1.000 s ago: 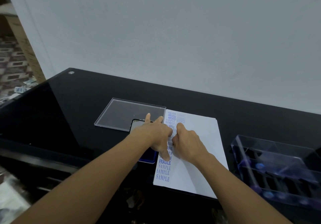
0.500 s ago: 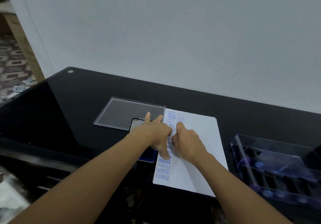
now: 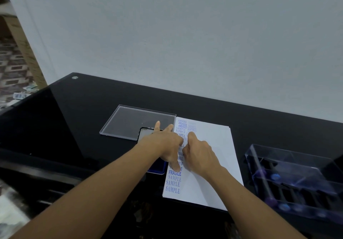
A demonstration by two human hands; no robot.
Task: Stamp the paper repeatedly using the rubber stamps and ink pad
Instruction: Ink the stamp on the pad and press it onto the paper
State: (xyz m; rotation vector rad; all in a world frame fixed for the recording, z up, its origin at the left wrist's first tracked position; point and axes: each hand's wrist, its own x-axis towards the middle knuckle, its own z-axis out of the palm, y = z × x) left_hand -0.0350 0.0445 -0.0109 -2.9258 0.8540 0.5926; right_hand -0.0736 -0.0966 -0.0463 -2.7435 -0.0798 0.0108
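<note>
**Blue words printed in a column**

A black glass table [image 3: 74, 118] is set against a pale wall. A white paper [image 3: 213, 146] is laid near its middle, and its left edge is filled with stamped rows reading AMENDED, SAMPLE and FRAGILE. A clear box [image 3: 297, 164] is placed well to the right, with rubber stamps [image 3: 274, 177] stored inside. A clear lid [image 3: 130, 122] is laid flat at the far left. The paper's left edge is pressed down by the left hand [image 3: 167, 144], its fingers spread. The right hand [image 3: 200, 157] is curled just beside it with 1 finger extended; whether anything is gripped cannot be told. A blue ink pad [image 3: 157, 168] is partly covered by the left hand.
</note>
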